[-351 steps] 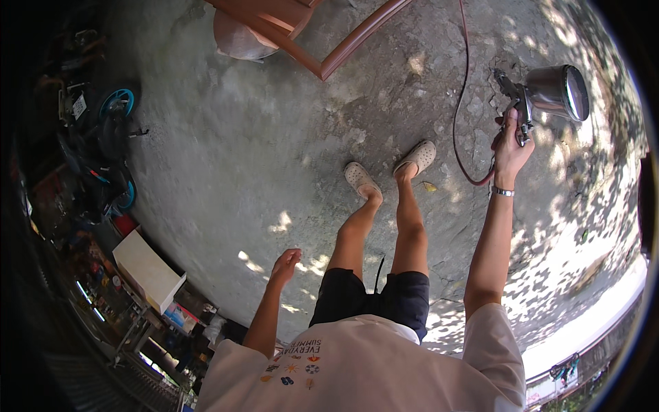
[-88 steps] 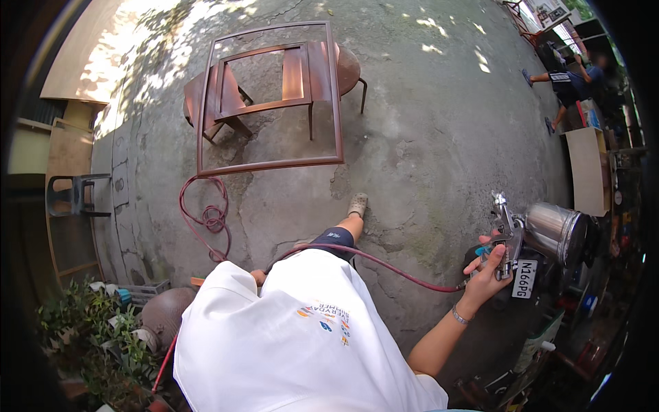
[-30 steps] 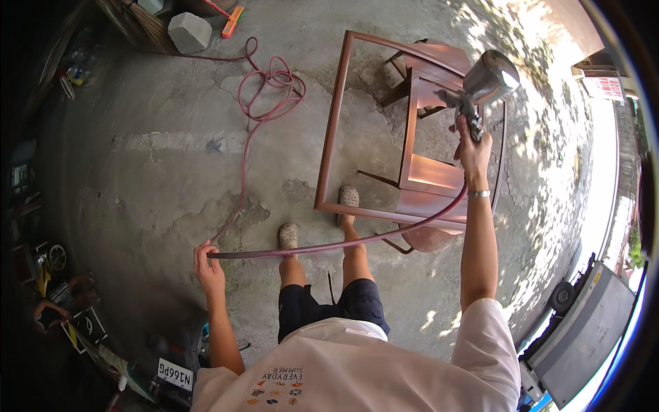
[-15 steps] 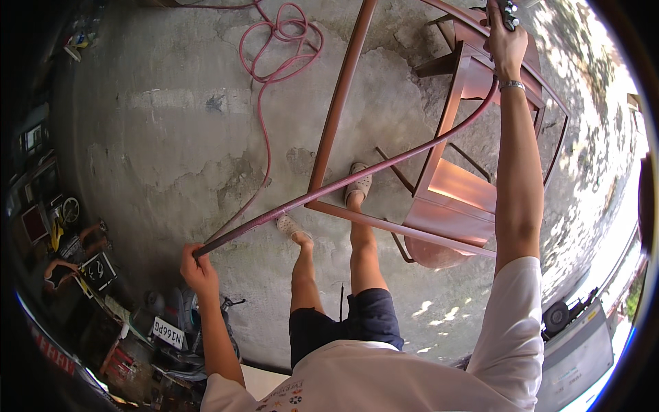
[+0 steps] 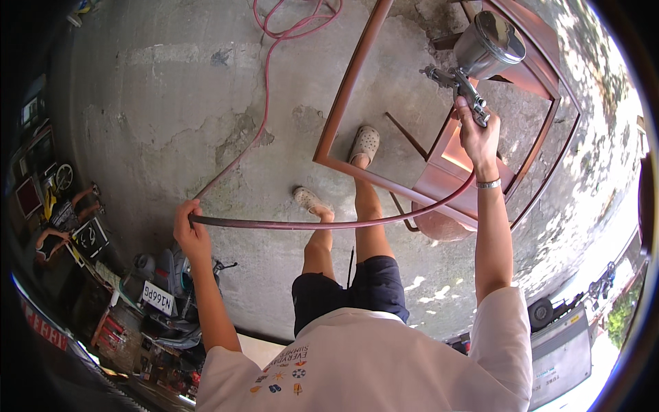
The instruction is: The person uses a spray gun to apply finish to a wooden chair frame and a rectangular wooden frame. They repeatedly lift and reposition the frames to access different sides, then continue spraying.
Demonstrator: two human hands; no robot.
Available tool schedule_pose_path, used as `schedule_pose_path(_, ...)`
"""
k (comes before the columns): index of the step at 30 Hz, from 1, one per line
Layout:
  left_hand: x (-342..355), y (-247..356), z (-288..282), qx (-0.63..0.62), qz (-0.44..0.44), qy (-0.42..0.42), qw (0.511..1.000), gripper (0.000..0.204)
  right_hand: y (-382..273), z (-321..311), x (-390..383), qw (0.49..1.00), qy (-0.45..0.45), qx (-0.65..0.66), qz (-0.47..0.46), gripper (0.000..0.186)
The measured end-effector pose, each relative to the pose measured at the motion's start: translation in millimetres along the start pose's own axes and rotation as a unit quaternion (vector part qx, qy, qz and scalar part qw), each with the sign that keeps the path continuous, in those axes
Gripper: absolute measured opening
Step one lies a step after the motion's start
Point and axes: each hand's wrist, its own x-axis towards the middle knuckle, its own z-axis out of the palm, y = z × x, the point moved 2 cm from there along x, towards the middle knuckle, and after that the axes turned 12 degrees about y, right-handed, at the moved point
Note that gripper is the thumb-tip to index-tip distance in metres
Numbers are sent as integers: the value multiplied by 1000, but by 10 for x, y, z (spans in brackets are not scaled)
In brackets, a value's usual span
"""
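My right hand (image 5: 479,141) is wrapped round the handle of a silver spray gun (image 5: 465,90), its metal cup (image 5: 489,48) on top. From beneath this hand a dark red air hose (image 5: 329,225) sags across in front of my legs to my left hand (image 5: 192,230), whose fingers are closed around it. Under and beyond the gun stands a copper-brown piece of furniture with panels (image 5: 449,185), partly hidden by my right arm. A copper-brown rectangular frame (image 5: 347,86) spans the space in front of it.
Hose loops (image 5: 298,27) lie on the cracked concrete floor (image 5: 171,103). At left stands a parked scooter (image 5: 168,323), with another person (image 5: 58,237) farther off. A grey vehicle (image 5: 559,357) is at the lower right. My clogs (image 5: 366,143) are near the frame's corner.
My right hand has come down and nearer with the spray gun, bringing its cup into view. The hose between my hands has gone from taut and slanted to slack; my left hand has moved slightly.
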Motion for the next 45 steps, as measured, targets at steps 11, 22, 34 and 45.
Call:
schedule_pose_path(11,-579,-521,-397,-6,36,-14,999,8,56,93,-2019,992,-119,-15,-42,25)
schedule_pose_path(22,-844,-767,-622,-43,29,15,999,5,-551,360,-2189,981,-183,-54,-36,32)
schedule_pose_path(34,-779,-303,-346,40,1,-25,999,15,-1054,597,1323,983,47,-132,-119,54)
schedule_pose_path(45,-1405,-426,25,156,-184,26,970,22,-1747,542,1744,951,281,49,-122,52)
